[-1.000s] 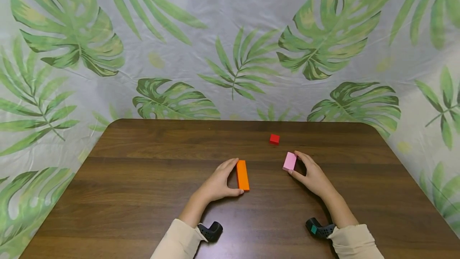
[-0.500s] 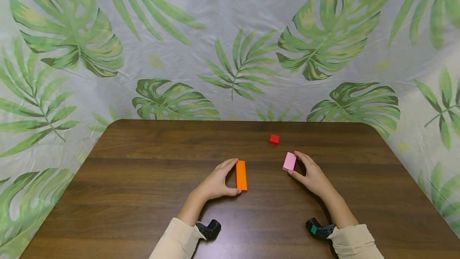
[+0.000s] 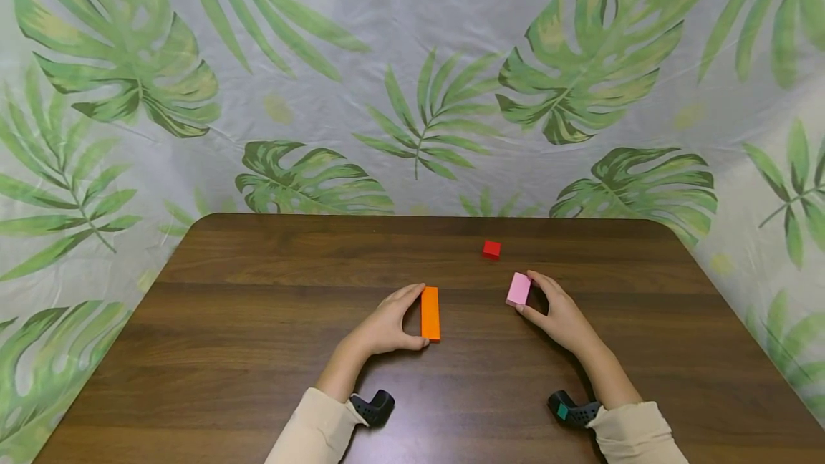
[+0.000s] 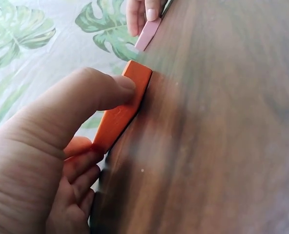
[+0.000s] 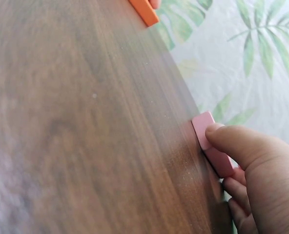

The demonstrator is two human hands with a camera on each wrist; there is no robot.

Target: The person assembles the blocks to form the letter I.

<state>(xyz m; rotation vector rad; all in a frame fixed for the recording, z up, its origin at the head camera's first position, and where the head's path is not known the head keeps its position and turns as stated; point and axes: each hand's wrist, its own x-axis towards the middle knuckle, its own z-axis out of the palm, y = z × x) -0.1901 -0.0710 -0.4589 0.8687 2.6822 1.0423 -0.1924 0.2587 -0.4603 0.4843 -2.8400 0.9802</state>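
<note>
My left hand (image 3: 389, 323) holds a long orange block (image 3: 430, 315) by its two ends, thumb at the near end and fingers at the far end. In the left wrist view the thumb lies against the end of the orange block (image 4: 120, 114), which is low at the tabletop. To the right, my right hand (image 3: 562, 311) pinches a shorter pink block (image 3: 518, 289) between thumb and fingers. The right wrist view shows the thumb pressed on the pink block (image 5: 213, 146) at table level. Beyond both hands, a small red block (image 3: 492, 250) sits alone.
The brown wooden table (image 3: 271, 263) has rounded far corners. A leaf-printed cloth (image 3: 412, 34) hangs behind it and down both sides. Black cameras (image 3: 374, 408) are strapped at both wrists, below light sleeves.
My left hand has shifted slightly left with the orange block, which has turned a little to stand straighter. The right hand, pink block and red block look nearly unmoved.
</note>
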